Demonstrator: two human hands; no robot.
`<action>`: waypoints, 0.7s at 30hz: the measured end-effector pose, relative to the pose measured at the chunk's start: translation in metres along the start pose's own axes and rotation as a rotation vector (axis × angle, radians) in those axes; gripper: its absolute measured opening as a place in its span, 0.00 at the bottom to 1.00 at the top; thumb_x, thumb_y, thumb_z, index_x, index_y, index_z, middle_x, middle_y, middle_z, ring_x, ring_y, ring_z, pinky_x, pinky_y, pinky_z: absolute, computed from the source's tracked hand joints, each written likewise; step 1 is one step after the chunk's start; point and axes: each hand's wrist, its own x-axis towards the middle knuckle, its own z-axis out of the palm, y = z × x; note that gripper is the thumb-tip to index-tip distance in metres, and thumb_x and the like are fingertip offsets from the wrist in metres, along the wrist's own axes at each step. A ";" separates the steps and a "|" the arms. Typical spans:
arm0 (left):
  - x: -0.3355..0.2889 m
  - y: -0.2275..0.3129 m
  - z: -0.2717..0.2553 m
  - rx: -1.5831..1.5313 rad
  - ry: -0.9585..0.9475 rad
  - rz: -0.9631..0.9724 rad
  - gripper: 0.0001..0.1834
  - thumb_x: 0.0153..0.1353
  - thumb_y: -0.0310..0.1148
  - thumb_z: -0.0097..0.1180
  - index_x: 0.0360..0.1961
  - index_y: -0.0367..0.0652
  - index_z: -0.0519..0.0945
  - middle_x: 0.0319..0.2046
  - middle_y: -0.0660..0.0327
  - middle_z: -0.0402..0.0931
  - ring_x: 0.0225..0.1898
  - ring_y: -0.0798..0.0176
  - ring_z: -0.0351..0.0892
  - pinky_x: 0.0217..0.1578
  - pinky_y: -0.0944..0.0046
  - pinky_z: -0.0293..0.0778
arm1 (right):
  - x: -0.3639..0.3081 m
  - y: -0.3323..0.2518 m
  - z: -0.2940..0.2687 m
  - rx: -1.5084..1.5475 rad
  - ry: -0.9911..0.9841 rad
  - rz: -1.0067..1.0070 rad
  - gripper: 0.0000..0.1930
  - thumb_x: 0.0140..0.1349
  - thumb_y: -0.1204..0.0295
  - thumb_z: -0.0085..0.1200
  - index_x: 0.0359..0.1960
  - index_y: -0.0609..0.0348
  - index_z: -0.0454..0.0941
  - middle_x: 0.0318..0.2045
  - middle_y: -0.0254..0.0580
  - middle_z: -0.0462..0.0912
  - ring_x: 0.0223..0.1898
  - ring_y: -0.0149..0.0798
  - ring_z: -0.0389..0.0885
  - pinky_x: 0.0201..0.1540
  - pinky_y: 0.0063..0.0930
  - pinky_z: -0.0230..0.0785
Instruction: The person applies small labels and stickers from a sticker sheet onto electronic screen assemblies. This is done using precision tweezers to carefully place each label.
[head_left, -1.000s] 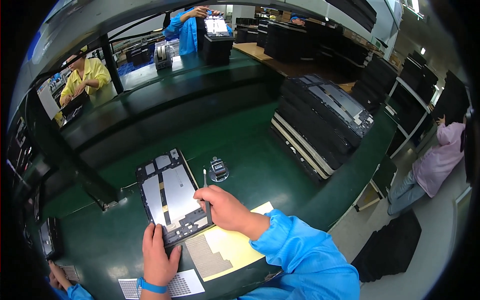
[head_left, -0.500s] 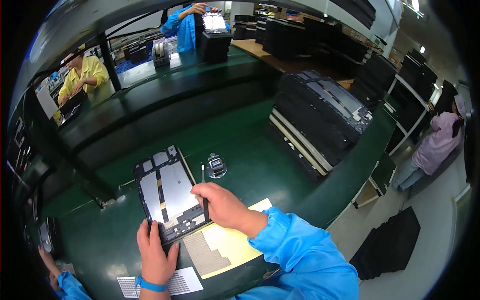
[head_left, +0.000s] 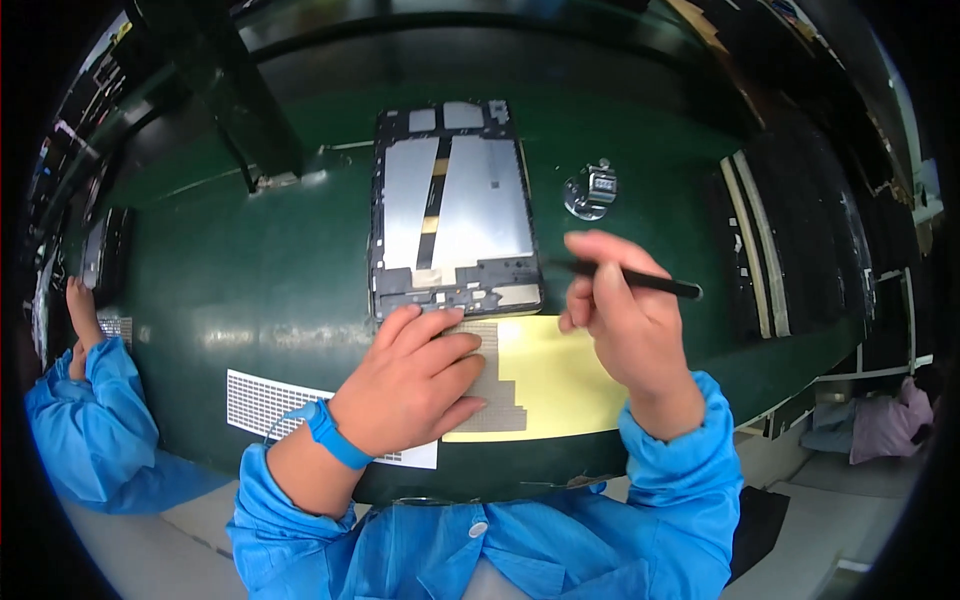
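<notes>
In front of me lies an opened tablet (head_left: pixel 480 200), with a silver plate, a black border and a dark slanted ribbon strip. My left hand (head_left: pixel 405 385) is open and palm down, fingertips at its lower edge. That hand partly covers a yellow sheet (head_left: pixel 560 385) with rows of small grey labels (head_left: pixel 495 405). My right hand (head_left: pixel 630 310) pinches slim black tweezers (head_left: pixel 655 283) above the sheet's upper right corner. Their thin end points left toward the tablet's lower right corner and is blurred. Under my left wrist is a white sheet (head_left: pixel 265 402) with a dark grid.
A small metal tally counter (head_left: pixel 597 190) stands right of the tablet. A stack of black panels (head_left: pixel 800 240) with pale strips rises at the right. On the left, a dark post (head_left: pixel 225 80) meets the green table (head_left: pixel 230 270); a co-worker's blue sleeve (head_left: pixel 95 420) reaches in beside another device (head_left: pixel 105 250).
The view has tilted down to the table. My right hand has drawn off the tablet to its right, still holding the tweezers, now turned sideways. My left hand has shifted along the lower edge.
</notes>
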 end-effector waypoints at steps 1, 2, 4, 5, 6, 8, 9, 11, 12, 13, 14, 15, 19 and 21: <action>-0.001 -0.001 0.001 0.001 -0.035 -0.011 0.21 0.43 0.39 0.66 0.39 0.45 0.78 0.44 0.60 0.74 0.53 0.50 0.67 0.53 0.47 0.60 | -0.009 0.001 -0.003 0.000 -0.080 0.024 0.12 0.67 0.70 0.45 0.47 0.64 0.73 0.24 0.35 0.74 0.27 0.25 0.72 0.31 0.20 0.67; 0.000 -0.001 0.000 0.001 -0.033 -0.019 0.21 0.43 0.40 0.66 0.40 0.45 0.78 0.44 0.60 0.74 0.53 0.50 0.66 0.53 0.47 0.60 | -0.019 0.001 -0.007 -0.023 -0.104 0.139 0.11 0.67 0.70 0.46 0.45 0.64 0.73 0.25 0.35 0.74 0.27 0.25 0.72 0.31 0.19 0.67; -0.001 0.000 0.001 -0.006 -0.042 -0.032 0.21 0.43 0.40 0.66 0.40 0.45 0.78 0.44 0.60 0.74 0.53 0.50 0.66 0.53 0.47 0.60 | -0.035 0.006 -0.009 -0.043 -0.132 0.270 0.10 0.66 0.71 0.47 0.43 0.64 0.73 0.26 0.35 0.75 0.28 0.24 0.72 0.31 0.19 0.67; -0.002 0.001 0.001 -0.003 -0.046 -0.032 0.21 0.43 0.39 0.66 0.40 0.45 0.78 0.44 0.60 0.73 0.53 0.50 0.66 0.53 0.47 0.60 | -0.044 0.009 -0.008 -0.030 -0.123 0.346 0.08 0.65 0.72 0.49 0.40 0.64 0.73 0.26 0.35 0.75 0.28 0.24 0.73 0.31 0.19 0.67; -0.003 0.001 0.001 -0.013 -0.065 -0.034 0.22 0.43 0.39 0.66 0.41 0.45 0.78 0.45 0.60 0.73 0.54 0.50 0.66 0.53 0.46 0.60 | -0.049 0.011 -0.009 -0.016 -0.114 0.421 0.06 0.63 0.73 0.51 0.37 0.64 0.72 0.27 0.35 0.75 0.28 0.24 0.73 0.31 0.19 0.67; -0.001 -0.001 0.001 -0.017 -0.069 -0.047 0.22 0.43 0.40 0.66 0.41 0.44 0.78 0.45 0.60 0.73 0.54 0.50 0.66 0.53 0.46 0.60 | -0.053 0.010 -0.013 -0.065 -0.162 0.442 0.06 0.62 0.74 0.52 0.35 0.63 0.71 0.27 0.36 0.76 0.29 0.25 0.74 0.32 0.19 0.68; -0.001 0.000 0.000 -0.010 -0.064 -0.047 0.23 0.43 0.40 0.66 0.41 0.44 0.78 0.45 0.60 0.73 0.54 0.50 0.66 0.53 0.46 0.60 | -0.056 0.009 -0.013 -0.117 -0.208 0.444 0.06 0.60 0.75 0.54 0.33 0.63 0.70 0.27 0.37 0.77 0.30 0.25 0.75 0.33 0.19 0.69; -0.002 0.001 0.000 -0.004 -0.071 -0.047 0.23 0.43 0.40 0.66 0.42 0.44 0.78 0.45 0.60 0.73 0.54 0.50 0.65 0.53 0.46 0.60 | -0.059 0.011 -0.009 -0.067 -0.185 0.495 0.07 0.59 0.76 0.55 0.33 0.64 0.69 0.27 0.38 0.77 0.31 0.26 0.77 0.33 0.19 0.70; -0.001 0.001 0.000 0.002 -0.079 -0.049 0.23 0.43 0.40 0.66 0.42 0.44 0.78 0.45 0.60 0.73 0.54 0.50 0.65 0.53 0.45 0.60 | -0.059 0.013 -0.008 -0.045 -0.150 0.480 0.07 0.59 0.76 0.55 0.33 0.65 0.69 0.27 0.38 0.77 0.31 0.27 0.77 0.34 0.19 0.70; -0.001 0.001 0.000 0.009 -0.087 -0.050 0.23 0.43 0.40 0.66 0.42 0.44 0.78 0.45 0.59 0.73 0.54 0.50 0.65 0.53 0.45 0.59 | -0.058 0.014 -0.007 -0.024 -0.115 0.463 0.07 0.59 0.76 0.55 0.34 0.65 0.68 0.27 0.39 0.78 0.31 0.27 0.78 0.34 0.19 0.70; -0.001 0.001 0.000 0.006 -0.090 -0.052 0.23 0.43 0.40 0.66 0.42 0.44 0.78 0.45 0.59 0.73 0.54 0.50 0.65 0.53 0.45 0.59 | -0.058 0.015 -0.007 -0.022 -0.115 0.467 0.07 0.59 0.76 0.55 0.34 0.65 0.68 0.27 0.39 0.78 0.31 0.27 0.78 0.34 0.19 0.70; -0.001 0.002 0.000 0.007 -0.089 -0.058 0.23 0.43 0.40 0.66 0.42 0.44 0.78 0.46 0.60 0.73 0.55 0.50 0.65 0.53 0.44 0.59 | -0.059 0.016 -0.006 -0.025 -0.111 0.447 0.07 0.59 0.76 0.55 0.34 0.65 0.68 0.27 0.39 0.78 0.31 0.27 0.78 0.33 0.19 0.70; -0.001 0.003 0.000 0.012 -0.084 -0.059 0.23 0.43 0.40 0.66 0.43 0.45 0.78 0.46 0.60 0.73 0.55 0.50 0.65 0.54 0.44 0.58 | -0.060 0.017 -0.008 -0.081 -0.139 0.417 0.07 0.59 0.77 0.54 0.34 0.65 0.68 0.27 0.40 0.78 0.31 0.28 0.78 0.34 0.20 0.71; -0.001 0.003 0.000 0.011 -0.086 -0.059 0.24 0.43 0.40 0.66 0.43 0.45 0.78 0.46 0.60 0.73 0.55 0.50 0.65 0.54 0.44 0.58 | -0.061 0.017 -0.009 -0.070 -0.129 0.434 0.07 0.59 0.77 0.54 0.34 0.65 0.68 0.26 0.40 0.77 0.31 0.28 0.78 0.34 0.20 0.71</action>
